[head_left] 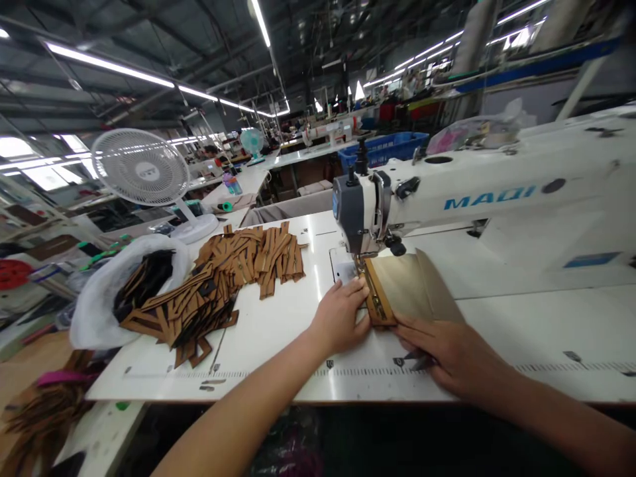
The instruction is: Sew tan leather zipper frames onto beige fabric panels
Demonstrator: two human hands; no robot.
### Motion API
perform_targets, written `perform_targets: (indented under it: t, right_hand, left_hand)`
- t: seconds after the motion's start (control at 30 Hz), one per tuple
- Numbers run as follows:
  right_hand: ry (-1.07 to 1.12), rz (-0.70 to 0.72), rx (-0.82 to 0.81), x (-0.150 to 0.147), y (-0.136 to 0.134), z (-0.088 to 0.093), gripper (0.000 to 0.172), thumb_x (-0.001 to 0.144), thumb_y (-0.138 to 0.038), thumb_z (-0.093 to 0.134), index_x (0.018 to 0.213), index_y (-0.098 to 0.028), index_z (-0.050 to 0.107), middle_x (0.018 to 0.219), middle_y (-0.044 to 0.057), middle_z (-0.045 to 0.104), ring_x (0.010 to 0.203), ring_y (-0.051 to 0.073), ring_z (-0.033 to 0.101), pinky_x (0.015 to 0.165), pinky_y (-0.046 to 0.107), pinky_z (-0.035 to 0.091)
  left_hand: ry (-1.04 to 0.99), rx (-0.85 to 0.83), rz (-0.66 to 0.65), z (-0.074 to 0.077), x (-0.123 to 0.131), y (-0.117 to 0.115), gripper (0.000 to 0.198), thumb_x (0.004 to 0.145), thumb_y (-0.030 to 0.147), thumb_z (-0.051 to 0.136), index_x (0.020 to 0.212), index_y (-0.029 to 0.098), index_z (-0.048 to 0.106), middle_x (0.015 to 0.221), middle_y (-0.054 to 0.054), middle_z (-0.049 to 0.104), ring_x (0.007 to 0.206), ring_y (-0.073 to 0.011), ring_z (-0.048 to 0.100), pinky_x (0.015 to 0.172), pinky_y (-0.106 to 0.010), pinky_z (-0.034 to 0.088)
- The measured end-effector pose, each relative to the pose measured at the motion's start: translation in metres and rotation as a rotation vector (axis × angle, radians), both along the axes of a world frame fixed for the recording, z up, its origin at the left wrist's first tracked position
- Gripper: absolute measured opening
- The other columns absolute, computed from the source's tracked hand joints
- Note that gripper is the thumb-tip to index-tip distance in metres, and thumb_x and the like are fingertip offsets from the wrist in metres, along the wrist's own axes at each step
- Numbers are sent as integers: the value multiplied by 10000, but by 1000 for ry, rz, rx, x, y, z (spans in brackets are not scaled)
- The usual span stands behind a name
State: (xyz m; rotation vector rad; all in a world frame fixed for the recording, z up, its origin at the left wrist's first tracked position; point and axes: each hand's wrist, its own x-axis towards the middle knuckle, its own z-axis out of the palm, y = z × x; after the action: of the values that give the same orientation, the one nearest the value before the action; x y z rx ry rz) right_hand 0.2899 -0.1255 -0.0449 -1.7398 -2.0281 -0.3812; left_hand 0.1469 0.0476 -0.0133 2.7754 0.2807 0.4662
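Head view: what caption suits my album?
Left hand and right hand touch a brown-edged beige piece at a white sewing machine, brown strips piled nearby.

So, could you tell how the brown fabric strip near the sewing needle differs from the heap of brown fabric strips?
The brown fabric strip lies straight against beige fabric; the heap of brown fabric strips lies jumbled at different angles. The strip touches the left hand; the heap touches neither hand. Both are brown.
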Motion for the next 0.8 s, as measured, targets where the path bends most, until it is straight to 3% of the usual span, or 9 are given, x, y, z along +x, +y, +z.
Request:
perform_targets:
  t: [0.3, 0.47, 0.67, 0.8]
  right_hand:
    - [31, -9, -86, -3, 0, 2, 520, 718, -63, 357, 1136, -173, 646, 1229, 94, 594, 861, 231, 645, 688, 392, 554]
    - [0, 27, -78, -10, 1, 6, 662, 625, -42, 378, 1257, -137, 552, 1261, 91, 573, 823, 194, 657, 643, 319, 557]
    - [-22, 47, 75, -17, 3, 15, 537, 618, -48, 351, 1080, -103, 619, 1042, 102, 679, 694, 186, 669, 557, 267, 562]
    - [-29, 44, 52, -13, 3, 9, 519, 708, -27, 357, 1157, -149, 587, 1106, 66, 661, 673, 176, 661, 610, 276, 573]
  left_hand:
    - [-69, 45, -20, -1, -1, 0, 473, 790, 235, 536, 1248, 116, 534, 1354, -148, 514, 1279, -248, 455, 1101, -505, 314]
    - [-186, 196, -101, -9, -4, -3, 293, 830, 139, 477, 1084, 119, 620, 1169, -114, 656, 1110, -204, 604, 1089, -445, 362]
    - [-278, 330, -109, -18, -4, -7, 225, 885, 128, 450, 1017, 103, 630, 1095, -125, 685, 1023, -184, 649, 1049, -402, 425]
    - [-245, 290, -81, -14, -2, -10, 175, 867, 122, 477, 952, 131, 631, 1044, -101, 700, 960, -179, 669, 1034, -383, 443]
